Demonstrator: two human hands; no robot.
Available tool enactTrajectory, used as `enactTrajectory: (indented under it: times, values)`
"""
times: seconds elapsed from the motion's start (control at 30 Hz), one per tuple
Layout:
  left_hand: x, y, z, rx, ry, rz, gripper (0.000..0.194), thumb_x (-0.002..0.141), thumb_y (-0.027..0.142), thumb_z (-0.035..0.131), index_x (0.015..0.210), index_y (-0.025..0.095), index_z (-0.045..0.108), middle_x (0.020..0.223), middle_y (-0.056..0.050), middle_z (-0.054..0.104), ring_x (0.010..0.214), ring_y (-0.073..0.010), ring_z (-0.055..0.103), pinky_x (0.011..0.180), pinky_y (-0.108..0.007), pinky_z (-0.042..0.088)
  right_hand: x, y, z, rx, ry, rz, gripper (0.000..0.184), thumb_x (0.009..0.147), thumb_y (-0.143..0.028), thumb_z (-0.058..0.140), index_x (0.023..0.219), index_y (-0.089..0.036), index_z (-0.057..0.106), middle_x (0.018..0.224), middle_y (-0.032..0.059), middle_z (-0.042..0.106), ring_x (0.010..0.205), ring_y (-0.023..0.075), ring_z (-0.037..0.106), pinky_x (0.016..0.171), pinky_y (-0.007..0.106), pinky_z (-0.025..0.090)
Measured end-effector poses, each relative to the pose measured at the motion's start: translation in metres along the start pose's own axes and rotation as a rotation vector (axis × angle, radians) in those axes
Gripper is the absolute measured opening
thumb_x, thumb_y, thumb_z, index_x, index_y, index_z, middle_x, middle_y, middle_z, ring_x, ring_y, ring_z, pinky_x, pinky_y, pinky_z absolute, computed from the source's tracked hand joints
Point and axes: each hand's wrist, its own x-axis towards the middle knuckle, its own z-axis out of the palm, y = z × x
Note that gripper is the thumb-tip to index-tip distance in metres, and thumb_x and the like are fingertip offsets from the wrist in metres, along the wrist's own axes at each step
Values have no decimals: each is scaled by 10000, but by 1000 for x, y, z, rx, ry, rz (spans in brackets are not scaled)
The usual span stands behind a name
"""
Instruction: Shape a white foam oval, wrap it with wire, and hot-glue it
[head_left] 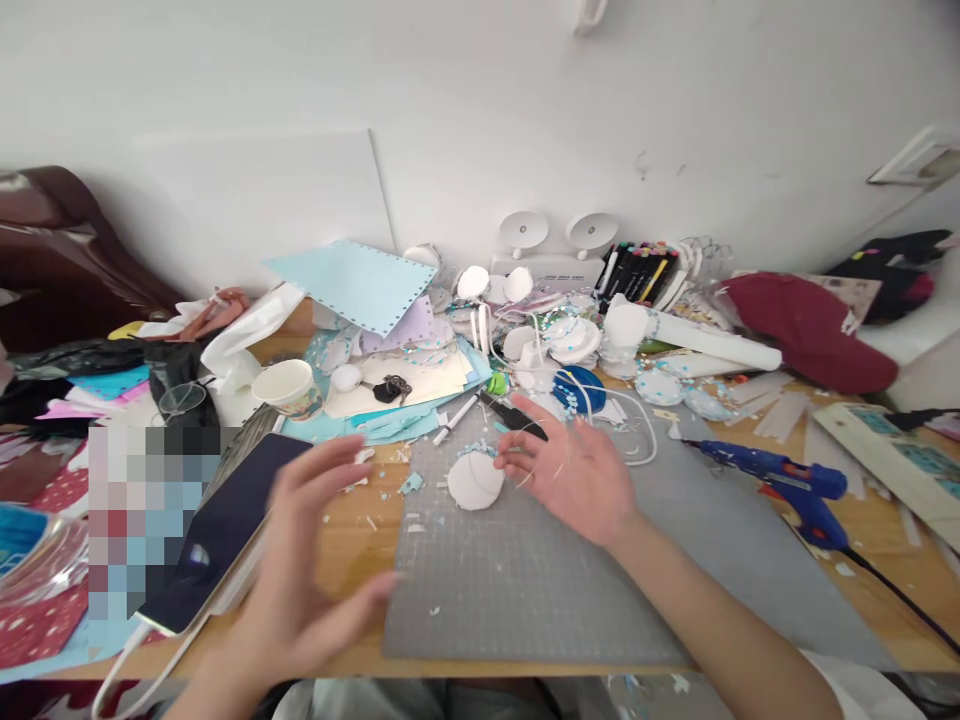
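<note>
My left hand (319, 570) is raised over the front left of the table, fingers apart and slightly blurred, with nothing in it. Over the grey cutting mat (525, 600), my right hand (574, 475) is turned palm up with its fingers spread. Thin clear curved strands show across its fingers; whether they touch the skin I cannot tell. By those fingertips lies a white scalloped disc (474, 482) with small blue bits along its far edge. Behind the right hand are a dark tool (514, 415), partly hidden, and a white pen (456, 418).
A blue glue gun (780, 480) lies at the right, its cord trailing off the front. At the left are a phone (225, 535) on a cable and a paper cup (287, 388). Decorated white discs (574, 340), markers (637, 275) and a maroon cap (810, 330) crowd the back.
</note>
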Motion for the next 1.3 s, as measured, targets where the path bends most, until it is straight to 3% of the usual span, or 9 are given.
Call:
enactTrajectory:
  times: [0.1, 0.17, 0.3, 0.43, 0.57, 0.73, 0.87, 1.1, 1.3]
  values:
    - [47, 4, 38, -209, -229, 76, 929, 669, 463, 747, 1416, 253, 235, 1491, -136, 232, 1359, -370, 242, 1102, -541, 262, 0, 4, 0, -51, -22, 5, 597, 817, -539, 498, 1322, -231, 416, 943, 71, 647, 873, 203, 624, 835, 344, 451]
    - [66, 4, 56, -320, -291, 123, 985, 658, 470, 758, 1433, 260, 189, 1495, -138, 231, 1361, -362, 245, 1110, -526, 248, -1, 6, 1, -89, -36, 2, 578, 828, -547, 499, 1311, -239, 424, 951, 69, 643, 870, 200, 623, 838, 343, 447]
    - [71, -4, 73, -527, -370, 52, 772, 756, 394, 698, 1392, 258, 282, 1390, -124, 406, 1252, -304, 412, 1047, -452, 350, -1, 10, 0, -132, -70, -15, 536, 852, -529, 494, 1304, -247, 432, 955, 66, 627, 873, 207, 614, 826, 357, 446]
    - [60, -13, 81, -772, -316, -86, 585, 807, 396, 641, 1304, 222, 386, 1271, -128, 483, 1160, -281, 473, 993, -437, 384, 0, 17, -4, -191, -66, -34, 603, 839, -617, 455, 1298, -227, 450, 1008, 85, 586, 890, 213, 578, 812, 364, 449]
    - [59, -16, 86, -980, -303, -209, 463, 835, 442, 594, 1202, 207, 437, 1172, -116, 539, 1100, -259, 507, 948, -413, 395, -3, 24, -11, -507, -25, -208, 673, 777, -656, 518, 1311, -255, 437, 1142, 100, 524, 1040, 259, 519, 852, 384, 441]
    - [60, -15, 87, -1152, -389, -370, 427, 834, 505, 568, 1114, 202, 454, 1036, -98, 612, 922, -213, 569, 835, -367, 434, -13, 22, -4, -1115, 55, -520, 598, 787, -259, 635, 1332, -304, 392, 1235, 102, 465, 1109, 272, 464, 915, 428, 415]
    - [59, -10, 88, -1161, -511, -417, 415, 839, 530, 541, 1066, 187, 489, 960, -83, 628, 814, -183, 572, 719, -313, 438, -14, 22, 1, -1326, 63, -690, 561, 787, -110, 603, 1281, -330, 457, 1085, 72, 561, 945, 239, 535, 814, 401, 466]
    - [58, -4, 87, -1025, -572, -407, 393, 842, 547, 519, 1021, 197, 539, 850, -32, 628, 781, -181, 570, 708, -300, 440, -13, 28, -9, -1391, -52, -746, 581, 821, -75, 581, 1312, -362, 459, 957, 29, 652, 810, 204, 609, 700, 358, 508]
    - [58, -6, 84, -816, -522, -356, 523, 941, 551, 220, 1030, 181, 579, 906, -60, 623, 827, -196, 552, 747, -321, 426, -14, 25, -7, -1355, 151, -745, 292, 832, -96, 582, 1029, -304, 633, 785, 13, 657, 667, 167, 609, 601, 309, 497]
